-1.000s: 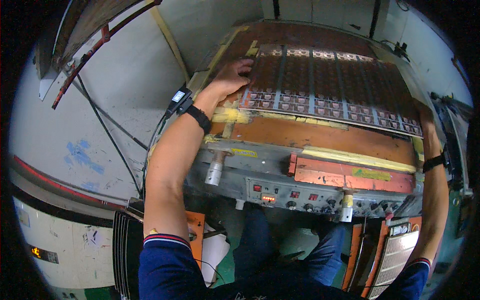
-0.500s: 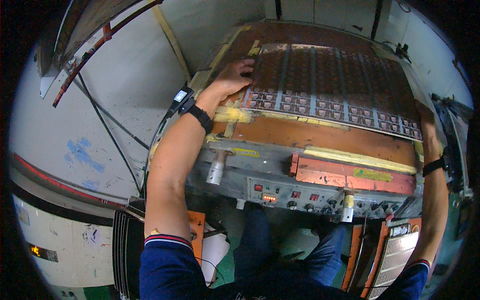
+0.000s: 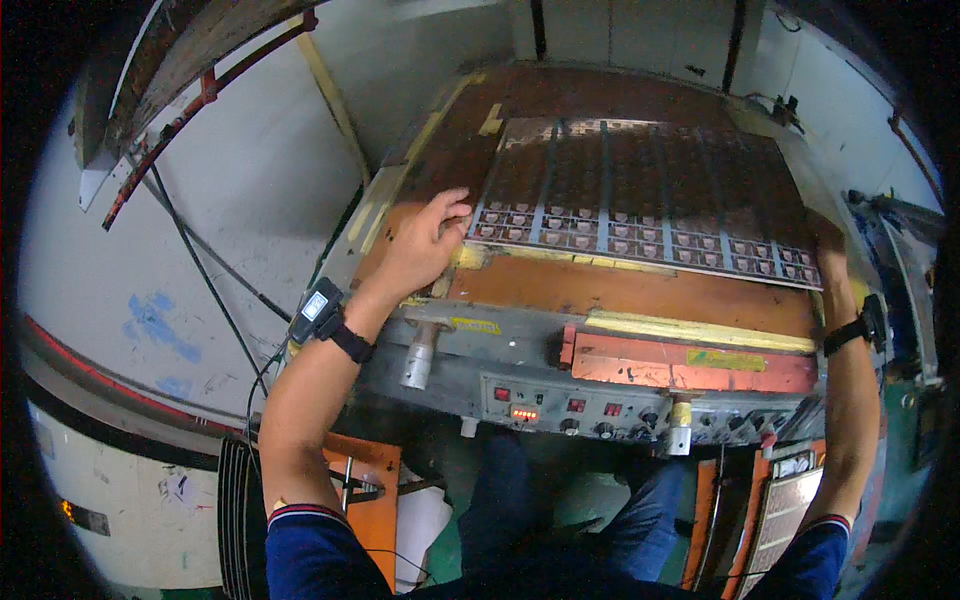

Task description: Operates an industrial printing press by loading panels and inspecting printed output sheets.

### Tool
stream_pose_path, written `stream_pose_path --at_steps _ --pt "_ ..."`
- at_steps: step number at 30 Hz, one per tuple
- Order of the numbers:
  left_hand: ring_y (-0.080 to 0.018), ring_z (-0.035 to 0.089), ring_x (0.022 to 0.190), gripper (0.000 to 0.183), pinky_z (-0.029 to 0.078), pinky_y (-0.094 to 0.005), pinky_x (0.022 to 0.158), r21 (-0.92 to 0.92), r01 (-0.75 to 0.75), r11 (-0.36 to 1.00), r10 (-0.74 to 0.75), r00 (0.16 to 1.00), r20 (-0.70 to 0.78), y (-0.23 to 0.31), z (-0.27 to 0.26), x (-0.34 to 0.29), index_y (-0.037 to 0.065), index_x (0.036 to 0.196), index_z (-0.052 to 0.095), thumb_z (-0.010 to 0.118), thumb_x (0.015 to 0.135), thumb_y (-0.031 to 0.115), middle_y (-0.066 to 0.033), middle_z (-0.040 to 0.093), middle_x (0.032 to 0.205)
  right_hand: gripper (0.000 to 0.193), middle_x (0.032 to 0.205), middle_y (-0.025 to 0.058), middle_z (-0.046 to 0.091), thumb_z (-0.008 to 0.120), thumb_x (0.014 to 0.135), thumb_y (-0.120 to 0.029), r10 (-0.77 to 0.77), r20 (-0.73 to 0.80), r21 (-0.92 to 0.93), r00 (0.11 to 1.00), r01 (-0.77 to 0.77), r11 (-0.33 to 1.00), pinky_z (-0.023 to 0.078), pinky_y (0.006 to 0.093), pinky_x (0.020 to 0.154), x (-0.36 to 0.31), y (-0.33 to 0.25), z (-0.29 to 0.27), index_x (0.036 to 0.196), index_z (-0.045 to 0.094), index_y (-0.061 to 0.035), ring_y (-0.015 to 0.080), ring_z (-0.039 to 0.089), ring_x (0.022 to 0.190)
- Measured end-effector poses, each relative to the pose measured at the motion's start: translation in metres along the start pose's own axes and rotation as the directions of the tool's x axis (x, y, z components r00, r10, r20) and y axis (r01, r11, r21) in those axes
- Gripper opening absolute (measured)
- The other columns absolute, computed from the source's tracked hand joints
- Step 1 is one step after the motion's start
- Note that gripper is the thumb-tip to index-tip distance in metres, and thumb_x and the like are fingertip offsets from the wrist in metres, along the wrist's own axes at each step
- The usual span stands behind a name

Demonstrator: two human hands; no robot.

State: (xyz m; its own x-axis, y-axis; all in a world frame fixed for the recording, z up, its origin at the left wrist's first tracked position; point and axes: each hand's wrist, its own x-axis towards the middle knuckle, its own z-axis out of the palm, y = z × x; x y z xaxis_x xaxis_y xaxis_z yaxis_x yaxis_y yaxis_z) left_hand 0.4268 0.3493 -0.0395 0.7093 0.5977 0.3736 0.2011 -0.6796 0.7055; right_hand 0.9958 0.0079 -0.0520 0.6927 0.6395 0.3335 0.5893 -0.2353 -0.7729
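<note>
A large flat panel, printed with rows of small repeated rectangles like a circuit board sheet, lies on the brown bed of a machine. Its far part is in shadow. My left hand is at the panel's near left corner, fingers apart and loosely bent, holding nothing; whether the fingertips touch the edge I cannot tell. On the opposite side my right hand rests by the panel's near right edge. Its fingers are dark and partly hidden. Both wrists wear black straps with small devices.
Along the machine's front run an orange-red bar, yellow tape strips and a control panel with red switches and knobs. Metal cylinders stick out below the bed. A red-brown frame bar hangs at upper left. Patterned panels stand at lower right.
My left hand has slid nearer along the panel's left edge, toward its front corner. My right hand stays by the right edge. The whole view has shifted slightly.
</note>
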Motion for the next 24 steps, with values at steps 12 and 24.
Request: stream_pose_path --at_steps 12,24 --pt "-0.0339 0.057 0.108 0.039 0.043 -0.0401 0.094 0.304 -0.156 0.94 0.159 0.987 0.014 0.002 0.004 -0.003 -0.001 0.127 0.047 0.05 0.092 0.017 -0.0182 0.062 0.113 0.034 0.1 0.0095 0.067 0.05 0.091 -0.021 0.095 0.06 0.346 0.994 -0.11 0.932 0.048 0.0298 0.077 0.038 0.038 0.005 0.108 0.065 0.0037 0.0133 0.06 0.084" --pt "-0.0371 0.054 0.107 0.039 0.042 -0.0426 0.093 0.325 -0.205 0.923 0.215 0.977 0.004 0.005 0.004 -0.004 -0.002 0.124 0.048 0.05 0.092 0.021 -0.0214 0.06 0.111 0.031 0.095 0.007 0.068 0.05 0.089 -0.018 -0.03 0.046 -0.132 0.998 0.036 0.991 0.048 0.0295 0.073 0.031 0.006 0.009 0.104 0.067 0.0023 0.0122 0.06 0.078"
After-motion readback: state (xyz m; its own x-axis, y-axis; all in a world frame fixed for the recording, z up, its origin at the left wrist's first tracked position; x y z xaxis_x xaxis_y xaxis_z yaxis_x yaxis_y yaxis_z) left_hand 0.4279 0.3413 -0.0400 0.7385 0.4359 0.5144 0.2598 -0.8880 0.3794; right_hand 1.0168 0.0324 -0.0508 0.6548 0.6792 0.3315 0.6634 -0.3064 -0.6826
